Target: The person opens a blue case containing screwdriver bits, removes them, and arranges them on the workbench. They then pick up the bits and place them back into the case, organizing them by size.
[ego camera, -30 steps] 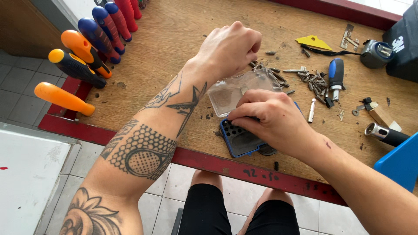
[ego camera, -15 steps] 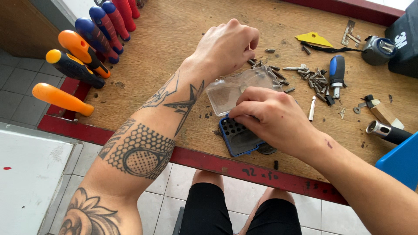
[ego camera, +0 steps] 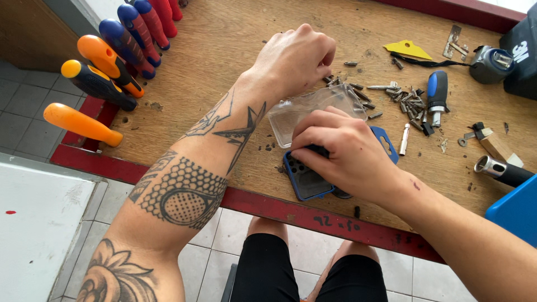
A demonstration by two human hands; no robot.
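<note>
- The blue plastic bit-holder case (ego camera: 305,180) lies at the centre of the frame on the wooden workbench (ego camera: 224,50); its long axis runs from lower left to upper right, and its clear hinged lid (ego camera: 302,110) stands open toward the top of the frame.
- The right hand (ego camera: 344,151) rests over the case, fingertips pressed onto its rows of sockets; whether they pinch a bit cannot be told.
- The left hand (ego camera: 293,56), above the lid, is curled into a loose fist; its contents are hidden.
- Loose metal screwdriver bits (ego camera: 411,103) lie scattered right of the lid.
- Orange, blue and red screwdriver handles (ego camera: 112,56) line the upper left edge.
</note>
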